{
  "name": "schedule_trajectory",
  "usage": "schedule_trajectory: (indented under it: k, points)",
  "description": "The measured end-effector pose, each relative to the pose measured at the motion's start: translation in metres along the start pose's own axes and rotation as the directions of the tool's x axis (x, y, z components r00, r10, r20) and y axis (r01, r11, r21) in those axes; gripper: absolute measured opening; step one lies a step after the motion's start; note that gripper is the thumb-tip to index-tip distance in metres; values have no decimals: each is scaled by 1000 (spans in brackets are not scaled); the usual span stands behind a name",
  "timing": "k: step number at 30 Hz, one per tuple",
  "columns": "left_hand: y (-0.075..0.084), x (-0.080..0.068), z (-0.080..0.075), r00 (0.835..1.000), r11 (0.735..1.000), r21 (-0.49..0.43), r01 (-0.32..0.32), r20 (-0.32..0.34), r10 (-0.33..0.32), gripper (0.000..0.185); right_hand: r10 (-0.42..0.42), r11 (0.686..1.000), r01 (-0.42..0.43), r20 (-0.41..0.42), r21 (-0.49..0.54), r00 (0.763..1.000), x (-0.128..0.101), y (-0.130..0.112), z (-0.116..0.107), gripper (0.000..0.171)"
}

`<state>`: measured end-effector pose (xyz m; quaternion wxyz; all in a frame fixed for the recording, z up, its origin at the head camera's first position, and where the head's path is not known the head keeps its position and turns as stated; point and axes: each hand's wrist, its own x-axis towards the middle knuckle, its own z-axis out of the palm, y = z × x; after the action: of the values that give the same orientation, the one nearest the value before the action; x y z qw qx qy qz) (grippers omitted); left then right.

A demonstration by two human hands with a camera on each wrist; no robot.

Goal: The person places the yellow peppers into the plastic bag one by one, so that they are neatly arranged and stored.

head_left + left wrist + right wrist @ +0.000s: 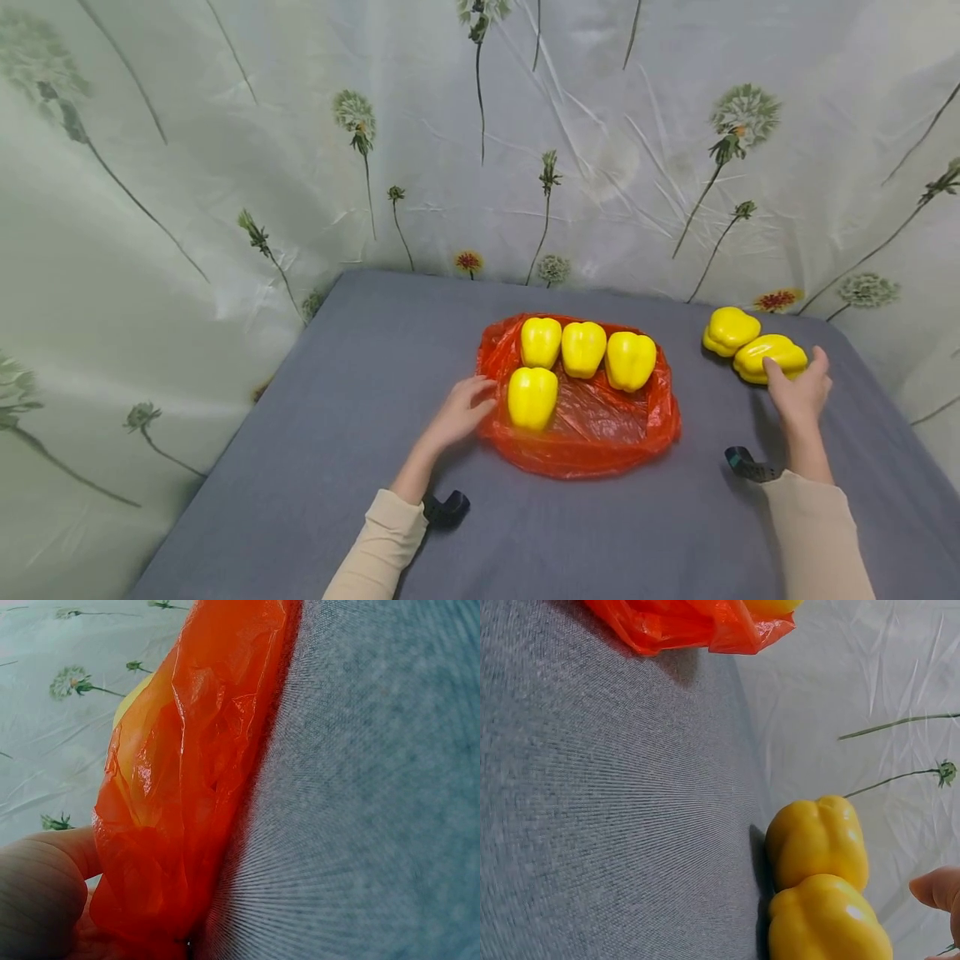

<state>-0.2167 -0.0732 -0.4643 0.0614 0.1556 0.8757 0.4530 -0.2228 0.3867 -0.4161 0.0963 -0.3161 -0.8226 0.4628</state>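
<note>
Several yellow bell peppers (pixel 631 362) stand in an opened red plastic bag (pixel 577 462) with its rim spread wide. My left hand (pixel 459 410) is at the bag's left rim, fingers loosely bent; in the left wrist view the bag (pixel 180 795) hides part of them. To the right, two more yellow peppers lie touching on the cloth: a rear pepper (pixel 730 331) and a front pepper (pixel 772 357). My right hand (pixel 801 396) is over the front pepper's near right side, thumb and fingers spread. The right wrist view shows its thumb (pixel 939 891) apart from the peppers.
A grey-blue cloth (pixel 360 358) covers the table. Behind it hangs a pale curtain (pixel 450 125) printed with dandelions, close to the table's back edge. Dark wrist devices sit below each hand, one on the left wrist (pixel 447 509) and one on the right (pixel 750 467).
</note>
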Motion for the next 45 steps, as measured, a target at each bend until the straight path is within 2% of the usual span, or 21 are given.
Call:
schedule_trajectory:
  k: [5,12,16,23,30,39,45]
  points:
    - [1,0,-1,1000,1000,-1,2,-7,-2,41,3,1000,-3,-34,8,999,5,-2,4,75]
    - [2,0,0,1000,1000,-12,17,-5,-17,42,43,999,-43,-12,7,999,18,-2,7,77]
    - [2,0,2,1000,1000,-13,16,-6,-16,42,30,1000,-30,-15,-10,999,22,1,8,76]
    - [3,1,1,1000,1000,-18,22,0,-22,42,-12,1000,12,-30,-9,999,23,8,12,73]
    - [3,0,1,1000,999,-15,31,2,-31,42,-55,998,56,-94,7,994,22,12,15,70]
    - [0,-1,2,999,999,-17,47,-2,-47,43,-60,998,64,-135,22,989,21,15,14,67]
    - [-1,-2,2,998,998,-14,59,3,-59,42,-36,998,41,-113,43,993,15,17,10,67]
